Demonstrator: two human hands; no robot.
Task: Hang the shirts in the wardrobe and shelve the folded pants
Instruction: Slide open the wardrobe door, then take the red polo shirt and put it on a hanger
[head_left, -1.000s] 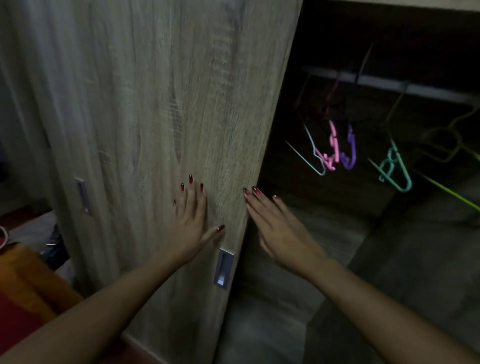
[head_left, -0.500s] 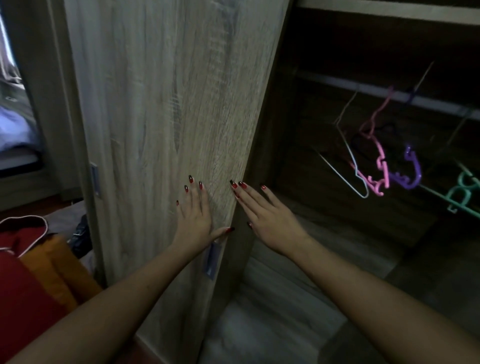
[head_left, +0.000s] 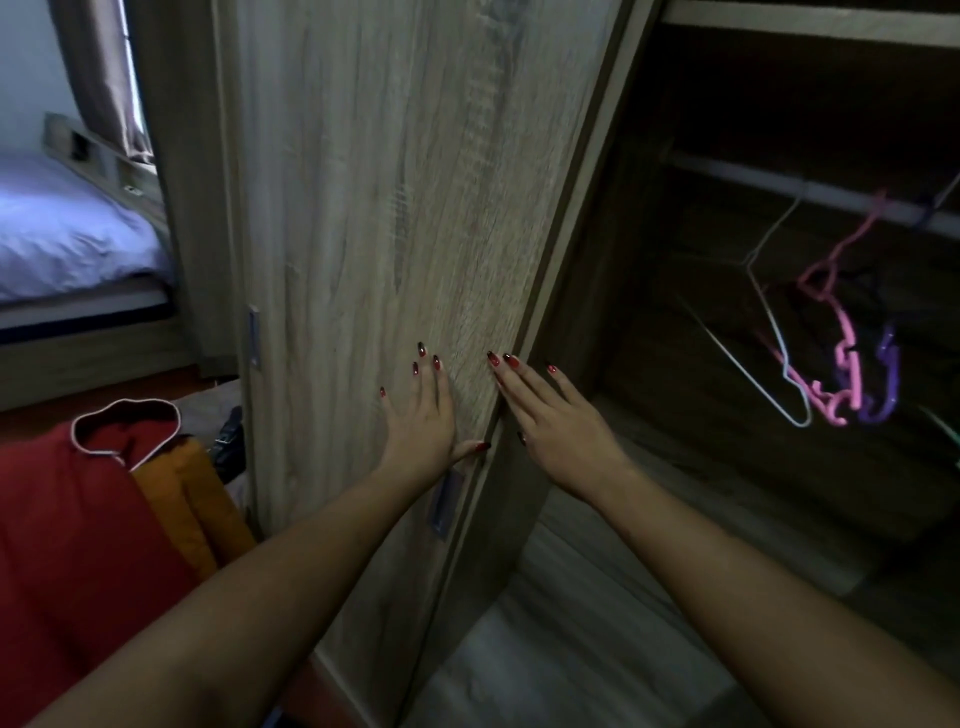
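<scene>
Bedroom surroundings are seen from the head camera: a bed (head_left: 62, 234) with pale bedding lies at the far left, and a curtain (head_left: 111, 78) hangs above it. Most of the middle is filled by a light wood-grain sliding door (head_left: 389, 208), and the dark inside of the wardrobe (head_left: 623, 312) is exposed to the right of it.

The left hand (head_left: 421, 431) is laid flat on the door's face with its fingers straight and slightly spread, the thumb stretched out towards the door's edge; nothing is gripped. A recessed handle (head_left: 444, 501) is set in the door just below this hand, and a second handle (head_left: 253, 338) is seen on the panel behind. The right hand (head_left: 558, 431) is likewise held with straight fingers, its fingertips placed against the door's right edge; nothing is held by it either.

Inside the wardrobe a pale rail (head_left: 779, 184) is fixed under a shelf board (head_left: 810, 23). Bare hangers are hung from the rail: a white wire hanger (head_left: 779, 332), a pink hanger (head_left: 844, 364) and a purple hanger (head_left: 885, 379), close together and blurred.

The clothes are found outside the wardrobe, at the lower left: a red garment (head_left: 78, 519) with pale piping, and an orange garment (head_left: 192, 499) lying just beside it. Whether these are shirts or pants cannot be told.
</scene>
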